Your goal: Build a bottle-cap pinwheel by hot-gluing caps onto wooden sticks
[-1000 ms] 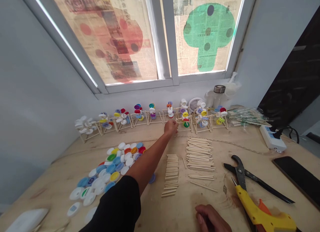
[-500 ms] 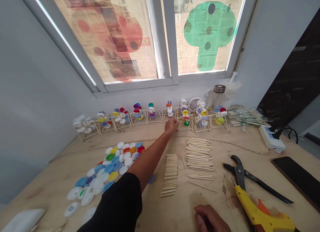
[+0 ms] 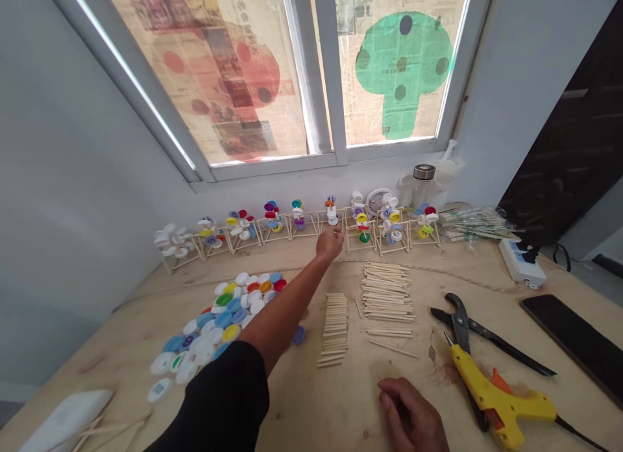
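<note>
My left hand [image 3: 329,243] reaches across the table to the row of small wheel models along the wall. Its loosely bent fingers are just in front of a model with white and orange bottle caps [image 3: 331,213]; whether they touch it is hard to see. Nothing shows in that hand. My right hand [image 3: 413,413] rests on the table near the front edge, fingers loosely curled and thumb apart, with nothing visible in it. Between the arms lie a narrow row of short wooden sticks [image 3: 334,332] and a wider stack of longer ones [image 3: 387,293].
Loose bottle caps [image 3: 207,335] spread to the left, beyond a white object [image 3: 68,419]. On the right lie black-handled pliers [image 3: 460,322], a yellow glue gun [image 3: 506,400], a phone [image 3: 574,338] and a power strip [image 3: 523,263]. A glass bottle [image 3: 423,186] and small fan [image 3: 380,202] stand behind.
My left hand has drawn slightly left and down from the white caps of the model. My right hand stays resting on the table. The view has shifted a little.
</note>
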The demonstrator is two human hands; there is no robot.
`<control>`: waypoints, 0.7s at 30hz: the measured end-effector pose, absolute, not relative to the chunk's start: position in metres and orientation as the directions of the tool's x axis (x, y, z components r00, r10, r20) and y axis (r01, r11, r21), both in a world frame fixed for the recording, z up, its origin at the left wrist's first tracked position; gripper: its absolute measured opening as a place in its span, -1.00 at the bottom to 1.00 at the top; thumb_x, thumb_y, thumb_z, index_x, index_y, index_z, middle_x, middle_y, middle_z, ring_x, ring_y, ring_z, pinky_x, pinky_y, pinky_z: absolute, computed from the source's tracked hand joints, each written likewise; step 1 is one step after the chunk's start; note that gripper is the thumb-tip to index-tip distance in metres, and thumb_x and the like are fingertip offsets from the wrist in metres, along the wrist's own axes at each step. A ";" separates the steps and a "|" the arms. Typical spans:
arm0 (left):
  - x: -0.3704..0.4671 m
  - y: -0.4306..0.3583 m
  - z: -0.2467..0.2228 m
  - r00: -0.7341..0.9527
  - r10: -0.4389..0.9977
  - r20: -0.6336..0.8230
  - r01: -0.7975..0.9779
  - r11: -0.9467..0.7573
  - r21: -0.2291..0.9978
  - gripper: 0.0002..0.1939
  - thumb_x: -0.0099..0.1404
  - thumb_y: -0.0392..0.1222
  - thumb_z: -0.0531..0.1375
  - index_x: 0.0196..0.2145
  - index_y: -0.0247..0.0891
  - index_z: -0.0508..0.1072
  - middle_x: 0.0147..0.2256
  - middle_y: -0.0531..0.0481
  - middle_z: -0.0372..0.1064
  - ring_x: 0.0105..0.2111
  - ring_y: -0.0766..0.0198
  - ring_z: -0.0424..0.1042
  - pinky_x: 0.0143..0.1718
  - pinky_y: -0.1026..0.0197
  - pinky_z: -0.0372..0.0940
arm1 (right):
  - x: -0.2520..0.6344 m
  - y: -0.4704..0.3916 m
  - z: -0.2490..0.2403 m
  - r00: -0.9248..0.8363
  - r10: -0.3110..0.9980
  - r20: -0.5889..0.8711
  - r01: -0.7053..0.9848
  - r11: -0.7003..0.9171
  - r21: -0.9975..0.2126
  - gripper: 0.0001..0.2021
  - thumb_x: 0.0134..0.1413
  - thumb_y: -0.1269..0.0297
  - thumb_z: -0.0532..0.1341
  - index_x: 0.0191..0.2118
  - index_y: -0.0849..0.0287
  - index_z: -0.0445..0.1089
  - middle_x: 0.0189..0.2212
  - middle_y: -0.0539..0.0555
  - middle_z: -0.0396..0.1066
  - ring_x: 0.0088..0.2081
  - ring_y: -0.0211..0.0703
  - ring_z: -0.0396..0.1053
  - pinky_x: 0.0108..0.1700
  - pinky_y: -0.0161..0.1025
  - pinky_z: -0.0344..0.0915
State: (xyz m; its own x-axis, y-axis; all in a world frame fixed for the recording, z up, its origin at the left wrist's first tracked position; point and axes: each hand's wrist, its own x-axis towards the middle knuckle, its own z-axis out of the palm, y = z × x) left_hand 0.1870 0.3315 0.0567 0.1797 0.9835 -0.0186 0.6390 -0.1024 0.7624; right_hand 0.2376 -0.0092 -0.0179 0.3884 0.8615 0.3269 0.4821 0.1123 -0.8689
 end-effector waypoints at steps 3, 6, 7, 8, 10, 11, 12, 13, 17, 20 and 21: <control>0.181 0.316 0.064 0.211 0.977 -0.027 0.601 -0.108 0.792 -0.82 0.19 -0.30 0.14 -0.22 -0.25 0.42 -0.29 -0.05 0.46 -0.41 0.31 0.49 -0.45 0.36 0.27 | 0.241 -0.012 -0.008 0.333 0.894 0.301 0.496 0.105 -0.862 -0.77 0.18 0.18 0.06 -0.25 0.12 0.43 -0.42 0.06 0.48 -0.38 -0.23 0.45 -0.31 -0.41 0.38; 0.182 0.295 0.067 0.291 0.953 -0.087 0.539 -0.088 0.838 -0.91 0.17 -0.29 0.17 -0.32 -0.28 0.43 -0.37 0.00 0.44 -0.46 0.34 0.48 -0.52 0.39 0.24 | 0.243 -0.014 -0.003 0.331 0.895 0.297 0.512 0.094 -0.854 -0.75 0.18 0.17 0.05 -0.25 0.15 0.44 -0.41 0.09 0.48 -0.37 -0.20 0.46 -0.29 -0.38 0.40; 0.184 0.288 0.067 0.324 0.939 -0.117 0.512 -0.070 0.856 -0.92 0.17 -0.29 0.17 -0.34 -0.30 0.42 -0.40 0.01 0.43 -0.49 0.35 0.48 -0.55 0.40 0.23 | 0.243 -0.014 -0.002 0.331 0.896 0.297 0.514 0.092 -0.853 -0.74 0.18 0.16 0.05 -0.27 0.15 0.44 -0.42 0.09 0.48 -0.37 -0.20 0.46 -0.29 -0.38 0.40; 0.186 0.282 0.068 0.357 0.922 -0.147 0.483 -0.048 0.874 -0.93 0.17 -0.29 0.17 -0.34 -0.31 0.41 -0.43 0.02 0.41 -0.51 0.35 0.47 -0.57 0.41 0.22 | 0.243 -0.015 -0.001 0.329 0.897 0.294 0.515 0.090 -0.852 -0.74 0.17 0.16 0.05 -0.28 0.16 0.44 -0.42 0.09 0.48 -0.37 -0.20 0.46 -0.30 -0.37 0.40; 0.191 0.271 0.068 0.415 0.888 -0.198 0.419 0.006 0.908 -0.93 0.18 -0.28 0.16 -0.34 -0.32 0.40 -0.45 0.02 0.40 -0.52 0.34 0.48 -0.59 0.40 0.23 | 0.243 -0.014 -0.001 0.324 0.901 0.288 0.516 0.087 -0.852 -0.74 0.17 0.16 0.05 -0.31 0.16 0.44 -0.41 0.09 0.48 -0.37 -0.21 0.46 -0.31 -0.37 0.40; 0.194 0.267 0.069 0.438 0.873 -0.216 0.386 0.034 0.922 -0.93 0.19 -0.27 0.16 -0.34 -0.32 0.39 -0.45 0.01 0.41 -0.52 0.33 0.49 -0.58 0.39 0.25 | 0.243 -0.014 -0.001 0.321 0.903 0.285 0.518 0.085 -0.851 -0.74 0.17 0.17 0.05 -0.32 0.16 0.43 -0.41 0.09 0.48 -0.38 -0.21 0.45 -0.32 -0.36 0.40; 0.196 0.264 0.070 0.458 0.859 -0.229 0.352 0.061 0.934 -0.92 0.20 -0.27 0.15 -0.33 -0.32 0.38 -0.43 -0.01 0.42 -0.51 0.32 0.50 -0.56 0.38 0.28 | 0.244 -0.014 -0.001 0.319 0.904 0.283 0.521 0.082 -0.849 -0.74 0.18 0.17 0.04 -0.32 0.16 0.43 -0.41 0.09 0.48 -0.38 -0.21 0.45 -0.33 -0.36 0.39; 0.199 0.261 0.071 0.474 0.848 -0.236 0.318 0.085 0.944 -0.92 0.21 -0.26 0.14 -0.33 -0.32 0.37 -0.41 -0.02 0.43 -0.49 0.31 0.50 -0.54 0.36 0.30 | 0.244 -0.014 -0.001 0.318 0.905 0.281 0.525 0.079 -0.848 -0.74 0.18 0.18 0.04 -0.32 0.17 0.43 -0.41 0.09 0.48 -0.38 -0.21 0.45 -0.33 -0.36 0.39; 0.204 0.251 0.080 0.512 0.831 -0.216 0.199 0.130 0.971 -0.87 0.25 -0.19 0.12 -0.37 -0.32 0.36 -0.35 -0.11 0.46 -0.43 0.30 0.51 -0.45 0.31 0.36 | 0.245 -0.014 -0.002 0.315 0.905 0.285 0.528 0.082 -0.845 -0.74 0.17 0.18 0.04 -0.29 0.17 0.43 -0.40 0.09 0.49 -0.38 -0.21 0.45 -0.33 -0.35 0.39; 0.201 0.242 0.091 0.480 0.864 -0.153 0.135 0.099 0.986 -0.82 0.24 -0.13 0.13 -0.39 -0.33 0.35 -0.40 -0.10 0.45 -0.49 0.37 0.45 -0.48 0.35 0.31 | 0.245 -0.014 -0.002 0.329 0.897 0.293 0.511 0.092 -0.855 -0.75 0.16 0.19 0.06 -0.26 0.16 0.45 -0.40 0.07 0.50 -0.38 -0.21 0.45 -0.33 -0.35 0.39; 0.198 0.237 0.096 0.458 0.880 -0.128 0.120 0.081 0.989 -0.83 0.23 -0.14 0.14 -0.39 -0.32 0.34 -0.42 -0.07 0.43 -0.53 0.40 0.41 -0.50 0.36 0.28 | 0.245 -0.014 -0.002 0.332 0.897 0.293 0.504 0.094 -0.859 -0.75 0.15 0.19 0.06 -0.26 0.16 0.45 -0.40 0.07 0.50 -0.39 -0.21 0.45 -0.33 -0.35 0.39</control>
